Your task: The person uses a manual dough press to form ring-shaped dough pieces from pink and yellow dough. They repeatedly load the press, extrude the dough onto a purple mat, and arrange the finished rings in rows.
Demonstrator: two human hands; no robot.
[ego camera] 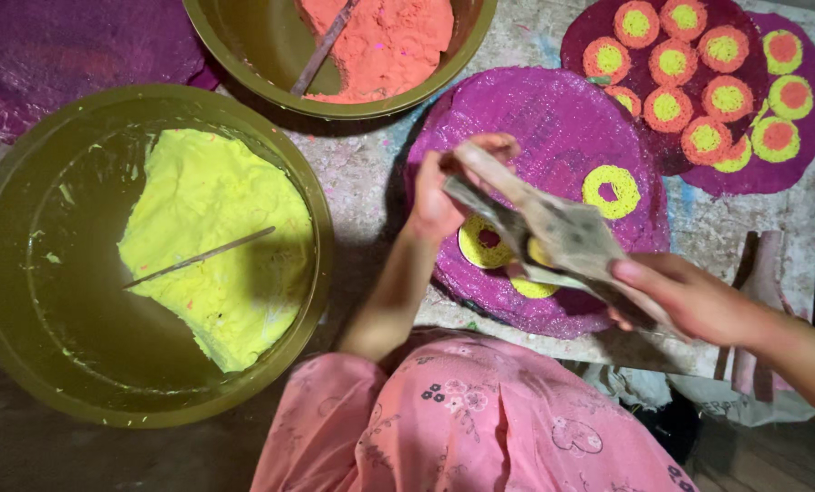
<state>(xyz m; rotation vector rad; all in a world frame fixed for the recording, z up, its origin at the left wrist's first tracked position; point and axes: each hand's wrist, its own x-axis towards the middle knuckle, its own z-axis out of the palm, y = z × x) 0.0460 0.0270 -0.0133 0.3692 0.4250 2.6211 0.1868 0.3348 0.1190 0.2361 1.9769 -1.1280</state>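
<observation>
Left fingers (pixel 480 150): curled, pinching upper end of grey-brown, paste-smeared flexible cone-shaped bag (pixel 553 239).
Right fingers (pixel 640 273): wrapped and pressed around lower, wider end of same bag.
Left hand (pixel 444 196): raised over round purple textured disc (pixel 535 128), wrist toward body.
Right hand (pixel 690 296): at disc's near right edge, above the counter (pixel 371 173).
Bag position: held in air, slanted across disc, just above yellow paste rings (pixel 611 189).
Handling (judged): soft, light, likely slick with paste; squeezes readily; best held at both ends as now, narrow end guided, wide end pressed.
Disc (judged): thin, fragile while wet.
Nearby: olive round basin of yellow paste with stick (pixel 148 255); second basin of orange paste (pixel 371 55); finished dark disc with orange-yellow rings (pixel 681 64).
Hidden: bag tip and opening not discernible; rings beneath bag partly covered; right forearm cut off at frame edge.
</observation>
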